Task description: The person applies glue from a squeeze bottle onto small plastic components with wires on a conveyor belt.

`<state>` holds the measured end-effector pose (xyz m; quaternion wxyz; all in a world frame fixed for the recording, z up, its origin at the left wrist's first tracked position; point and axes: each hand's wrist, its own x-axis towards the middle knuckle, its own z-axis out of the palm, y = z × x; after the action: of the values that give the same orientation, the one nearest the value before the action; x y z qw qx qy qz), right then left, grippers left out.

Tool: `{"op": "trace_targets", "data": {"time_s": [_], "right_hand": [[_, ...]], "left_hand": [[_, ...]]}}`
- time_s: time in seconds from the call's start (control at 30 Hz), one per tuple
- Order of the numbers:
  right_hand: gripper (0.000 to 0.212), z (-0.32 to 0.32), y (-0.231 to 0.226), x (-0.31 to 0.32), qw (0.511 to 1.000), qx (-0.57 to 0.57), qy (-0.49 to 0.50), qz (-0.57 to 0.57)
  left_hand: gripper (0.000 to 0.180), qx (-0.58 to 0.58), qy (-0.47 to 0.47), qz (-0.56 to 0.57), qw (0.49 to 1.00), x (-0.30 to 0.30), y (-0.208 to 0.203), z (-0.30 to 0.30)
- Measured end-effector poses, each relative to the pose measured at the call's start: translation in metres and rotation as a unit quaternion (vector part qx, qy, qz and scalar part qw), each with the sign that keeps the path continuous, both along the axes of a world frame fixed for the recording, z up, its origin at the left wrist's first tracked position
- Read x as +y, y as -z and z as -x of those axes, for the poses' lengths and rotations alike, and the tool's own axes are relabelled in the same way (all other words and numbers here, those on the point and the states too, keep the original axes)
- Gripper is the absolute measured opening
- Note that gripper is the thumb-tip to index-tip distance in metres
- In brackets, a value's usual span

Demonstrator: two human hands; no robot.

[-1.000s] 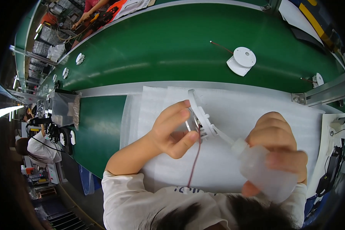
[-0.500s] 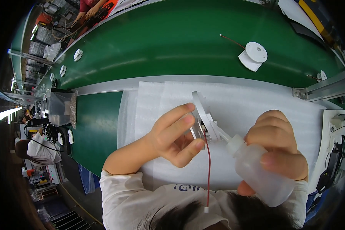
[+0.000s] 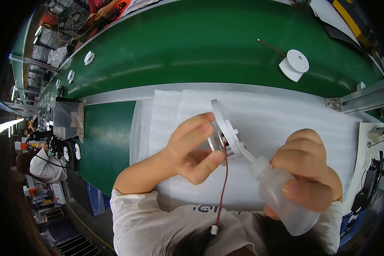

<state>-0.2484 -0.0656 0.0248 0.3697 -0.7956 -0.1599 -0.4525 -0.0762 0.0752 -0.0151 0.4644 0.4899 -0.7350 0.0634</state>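
Observation:
My left hand grips a white round plastic housing by its edge, holding it tilted above the padded sheet. A thin red wire hangs from its inner side and ends in a small white connector. In my right hand is a translucent squeeze bottle, fingers wrapped round its body. Its narrow nozzle points up and left at the housing's lower side and seems to touch it. The exact contact spot is hidden.
White foam sheeting covers the bench before me. Beyond a metal rail, a green belt carries a similar white housing with wire and several small white parts at left. A clear bin stands left; another person's hand shows far left.
The bottle and my right hand have shifted slightly left and down, with the nozzle closer in. The housing tilts a little differently, its wire swinging left. White parts on the belt have moved right.

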Motion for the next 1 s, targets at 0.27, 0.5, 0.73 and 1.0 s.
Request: {"op": "trace_targets", "data": {"time_s": [0.27, 0.5, 0.73, 1.0], "right_hand": [[0.045, 0.001, 0.006, 0.0, 0.999, -0.034, -0.001, 0.035], [0.045, 0.001, 0.007, 0.001, 0.999, -0.026, -0.004, 0.043], [0.034, -0.002, 0.01, 0.005, 0.995, -0.087, 0.034, 0.037], [0.047, 0.003, 0.01, 0.003, 0.999, -0.018, 0.007, 0.038]], "left_hand": [[0.06, -0.011, -0.054, 0.082, 0.995, -0.009, 0.01, -0.001], [0.077, 0.038, -0.06, 0.053, 0.996, -0.008, -0.001, 0.002], [0.08, 0.089, -0.065, -0.004, 0.994, -0.001, 0.0, 0.002], [0.075, 0.247, -0.033, -0.122, 0.961, 0.0, 0.002, 0.002]]}}
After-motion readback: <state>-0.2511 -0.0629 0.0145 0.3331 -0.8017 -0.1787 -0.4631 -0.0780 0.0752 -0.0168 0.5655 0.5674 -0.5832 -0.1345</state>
